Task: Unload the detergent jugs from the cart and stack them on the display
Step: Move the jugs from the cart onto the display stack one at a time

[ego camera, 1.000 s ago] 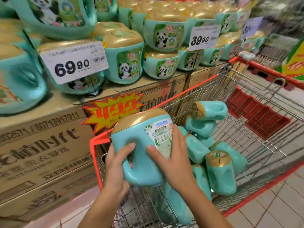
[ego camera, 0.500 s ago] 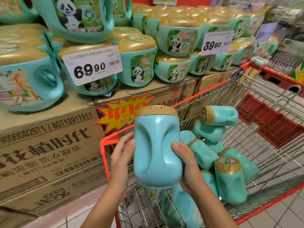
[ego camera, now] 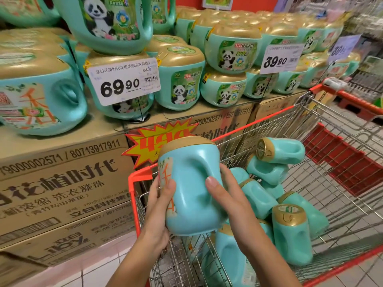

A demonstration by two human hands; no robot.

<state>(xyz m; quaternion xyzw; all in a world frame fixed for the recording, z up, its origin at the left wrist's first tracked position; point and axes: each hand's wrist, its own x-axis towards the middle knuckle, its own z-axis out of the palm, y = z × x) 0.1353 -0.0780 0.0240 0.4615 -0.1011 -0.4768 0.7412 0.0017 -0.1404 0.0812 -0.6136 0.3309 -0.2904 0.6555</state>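
Display (ego camera: 180, 79): already thick with teal jugs, stacked two and three high along its whole length, so most of the stocking looks done; glossy moulded plastic with domed gold caps and panda labels.
Cartons (ego camera: 62, 183): plain brown corrugated card, printed with codes and characters, forming the base the jugs stand on; flat tops, squared edges.
Cart (ego camera: 131, 183): standing just beside the cartons; thin chromed wire mesh with a red plastic rim; by my reading far from emptied.
Jugs in the cart (ego camera: 290, 235): a loose heap of several left to move (some on their sides, one upright, one deep near the bottom); smooth rounded bodies, each with a pinched-in grip hollow.
Held jug (ego camera: 192, 193): lifted clear of the heap, above the cart's near corner, gold cap up and slightly tilted; not yet on the display, so this one is mid-transfer; its sheen suggests slick, hard plastic.
Left hand (ego camera: 157, 208): fingers and thumb wrapped round the jug's labelled side, gripping it.
Right hand (ego camera: 230, 201): thumb pressed beside the grip hollow, fingers curled round the far side; also holding the jug.
Price card (ego camera: 124, 81): stiff white card reading 69.90, on a thin stalk in front of the stacked jugs.
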